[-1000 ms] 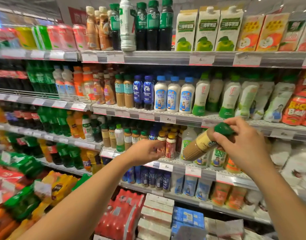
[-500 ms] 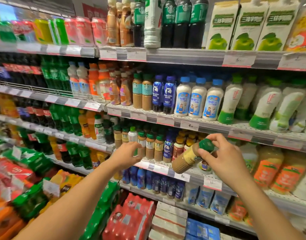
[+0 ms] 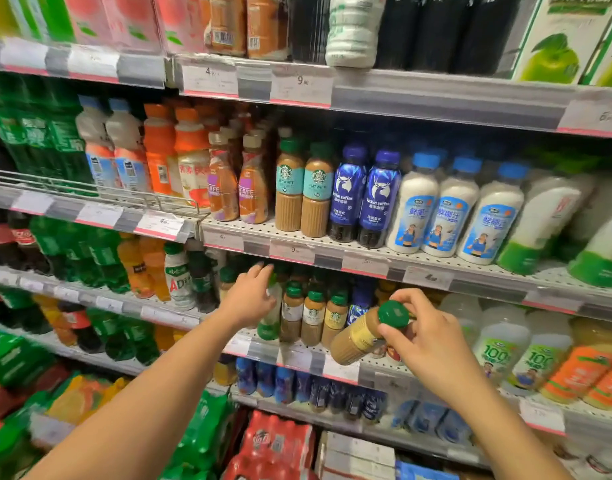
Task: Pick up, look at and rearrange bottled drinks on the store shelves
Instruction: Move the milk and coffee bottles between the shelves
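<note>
Right hand clamped on tilted coffee bottle, fingertips pinching green cap; base of bottle pointing toward 8 o'clock, cap toward 2 o'clock. Bottle held in front of third shelf, just beside upright row of matching green-capped bottles at its 9 o'clock. Left hand reaching into same shelf at 9 o'clock of that row, fingers spread apart, palm over white bottle with green base; contact with it not determinable. At 12 o'clock, on shelf above, two teal-labelled coffee bottles, two blue coffee bottles at their 3 o'clock, then white blue-capped bottles. Red multipacks at 6 o'clock.
</note>
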A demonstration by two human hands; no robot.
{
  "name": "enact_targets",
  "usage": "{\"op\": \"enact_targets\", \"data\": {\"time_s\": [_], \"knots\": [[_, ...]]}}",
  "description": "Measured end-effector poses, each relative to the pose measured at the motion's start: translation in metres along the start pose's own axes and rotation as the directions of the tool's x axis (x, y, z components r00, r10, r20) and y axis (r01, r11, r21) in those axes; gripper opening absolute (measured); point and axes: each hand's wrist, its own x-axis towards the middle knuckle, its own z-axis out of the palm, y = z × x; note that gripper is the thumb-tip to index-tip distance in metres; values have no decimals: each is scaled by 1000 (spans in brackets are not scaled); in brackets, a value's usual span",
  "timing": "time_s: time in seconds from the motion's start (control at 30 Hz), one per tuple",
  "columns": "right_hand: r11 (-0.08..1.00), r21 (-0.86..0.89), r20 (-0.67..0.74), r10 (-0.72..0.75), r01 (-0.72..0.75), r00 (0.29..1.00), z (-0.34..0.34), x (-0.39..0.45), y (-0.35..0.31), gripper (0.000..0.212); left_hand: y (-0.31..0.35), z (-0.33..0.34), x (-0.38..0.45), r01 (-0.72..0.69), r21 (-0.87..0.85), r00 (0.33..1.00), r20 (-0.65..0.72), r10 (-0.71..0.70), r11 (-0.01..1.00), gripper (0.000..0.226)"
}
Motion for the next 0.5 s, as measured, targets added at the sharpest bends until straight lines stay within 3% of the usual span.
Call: {"op": "enact_targets", "data": {"time_s": [0.5], "knots": [[997,-71,11,-25,26,1000,38,29,-22,35,-22,15,24,-87,28,992,-90,89,996,58]]}}
